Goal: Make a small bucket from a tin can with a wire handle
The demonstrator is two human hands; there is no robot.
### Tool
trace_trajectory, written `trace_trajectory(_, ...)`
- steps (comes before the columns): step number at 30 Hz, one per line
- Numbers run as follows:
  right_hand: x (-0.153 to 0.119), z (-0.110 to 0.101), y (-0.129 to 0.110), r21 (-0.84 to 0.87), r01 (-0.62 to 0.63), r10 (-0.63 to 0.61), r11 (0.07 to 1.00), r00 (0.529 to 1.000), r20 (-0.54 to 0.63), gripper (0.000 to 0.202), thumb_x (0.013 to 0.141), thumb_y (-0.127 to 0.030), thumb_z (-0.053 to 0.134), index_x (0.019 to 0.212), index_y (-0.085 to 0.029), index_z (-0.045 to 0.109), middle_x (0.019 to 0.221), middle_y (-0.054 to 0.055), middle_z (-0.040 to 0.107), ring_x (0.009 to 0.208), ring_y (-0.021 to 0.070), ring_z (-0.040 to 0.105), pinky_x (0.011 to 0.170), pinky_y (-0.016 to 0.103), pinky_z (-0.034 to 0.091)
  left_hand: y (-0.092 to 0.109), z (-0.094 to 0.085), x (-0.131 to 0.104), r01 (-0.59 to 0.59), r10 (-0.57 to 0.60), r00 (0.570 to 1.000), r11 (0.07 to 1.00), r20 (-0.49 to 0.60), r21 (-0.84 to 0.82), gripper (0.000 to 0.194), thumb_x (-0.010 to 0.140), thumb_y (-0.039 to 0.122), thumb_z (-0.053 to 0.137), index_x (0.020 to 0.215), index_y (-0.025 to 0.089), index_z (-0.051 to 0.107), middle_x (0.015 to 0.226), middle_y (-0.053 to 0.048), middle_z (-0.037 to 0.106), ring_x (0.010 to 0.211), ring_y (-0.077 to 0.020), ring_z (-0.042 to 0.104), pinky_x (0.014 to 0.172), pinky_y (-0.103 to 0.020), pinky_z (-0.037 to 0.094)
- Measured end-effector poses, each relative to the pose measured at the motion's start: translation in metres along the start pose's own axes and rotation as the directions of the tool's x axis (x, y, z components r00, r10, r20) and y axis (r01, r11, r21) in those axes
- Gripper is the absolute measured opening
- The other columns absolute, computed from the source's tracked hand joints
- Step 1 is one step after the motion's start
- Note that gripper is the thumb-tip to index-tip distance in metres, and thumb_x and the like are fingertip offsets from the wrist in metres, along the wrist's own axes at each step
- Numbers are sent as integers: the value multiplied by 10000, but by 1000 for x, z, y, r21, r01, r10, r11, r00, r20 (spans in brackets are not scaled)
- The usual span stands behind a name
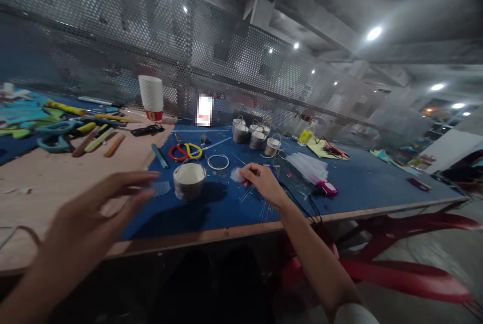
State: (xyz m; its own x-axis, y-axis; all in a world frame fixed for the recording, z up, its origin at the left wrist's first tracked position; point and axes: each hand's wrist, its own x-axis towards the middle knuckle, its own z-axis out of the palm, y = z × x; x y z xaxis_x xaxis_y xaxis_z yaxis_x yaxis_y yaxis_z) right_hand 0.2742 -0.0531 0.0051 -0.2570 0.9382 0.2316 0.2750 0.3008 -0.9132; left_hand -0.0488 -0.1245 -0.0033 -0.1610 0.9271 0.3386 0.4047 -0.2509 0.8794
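My left hand [94, 208], slightly blurred, hovers over the table's left part with thumb and fingers apart. Just past its fingertips is a small clear ridged strip [163, 188]; no grip on it shows. My right hand [260, 178] is closed in a pinch on a small translucent whitish piece [236, 175], low over the blue tabletop. Between the hands stands a small grey bucket-like cup [189, 188] with a pale inside, upright and untouched. Behind it lie a white wire ring [218, 162] and wire cutters [185, 152] with red and yellow handles.
Several small handled buckets [257, 139] stand at the back. A stack of paper cups [151, 95] and scissors [56, 135] are on the left. To the right lie clear plastic strips [307, 165], a magenta-ended tool [327, 188] and its cable. A red chair [407, 276] stands beside the table.
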Motion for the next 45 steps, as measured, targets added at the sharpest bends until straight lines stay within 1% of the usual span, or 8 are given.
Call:
trace_trajectory(5,-35,30,-27,195,-49,11,980,982,188,323,878,-474,699,747,-183,648,708,-7,631,658,124,570,674,256,468,37,70,-20,132,-23,939,945,342,-299,612,638,436,870,1211,283,722,1251,-76,739,1134,-315,682,961,-378,540)
trace_trajectory(9,-48,33,-31,225,-44,6,973,986,166,337,846,-464,737,685,-188,630,696,-9,601,675,127,542,692,264,451,36,93,-20,236,-70,909,899,411,-370,258,714,427,828,840,212,764,827,-67,765,798,-245,702,748,-318,549)
trace_trajectory(16,-57,26,-18,498,-149,94,854,986,134,352,793,-458,783,728,-193,562,859,39,696,613,103,496,605,241,414,35,83,-22,273,-147,935,881,323,-388,245,726,463,804,771,222,790,760,-39,738,756,-215,660,710,-279,516)
trace_trajectory(24,-59,22,-12,517,-238,160,822,968,191,380,767,-458,817,721,-188,554,527,-86,398,498,73,293,515,224,233,22,72,-26,266,-174,946,900,275,-345,306,781,487,774,949,236,822,824,-49,782,839,-236,706,775,-286,543)
trace_trajectory(30,-64,23,-11,536,-160,79,829,982,171,397,760,-491,821,695,-190,570,790,31,678,812,159,612,806,279,454,24,67,-26,396,-256,912,755,321,-522,257,778,383,806,966,208,795,876,-47,758,703,-153,645,608,-215,498)
trace_trajectory(34,-65,26,-8,611,-178,74,771,979,192,391,756,-507,824,736,-207,573,594,-33,575,755,174,635,920,368,482,23,65,-27,455,-286,888,653,359,-606,268,783,341,805,1014,208,772,739,-9,695,611,-118,588,563,-196,476)
trace_trajectory(38,-65,27,-4,625,-255,136,738,963,233,320,806,-477,795,823,-199,638,501,-110,403,515,90,471,849,362,528,19,61,-26,422,-282,905,694,320,-583,262,806,353,785,1028,214,769,655,11,645,632,-108,556,564,-158,444)
trace_trajectory(45,-70,23,-3,482,-266,200,835,962,184,310,809,-390,791,1036,-198,702,516,-118,435,408,36,313,558,211,454,21,56,-25,377,-288,926,720,243,-582,201,784,358,792,891,188,789,532,32,541,601,-125,504,585,-214,440)
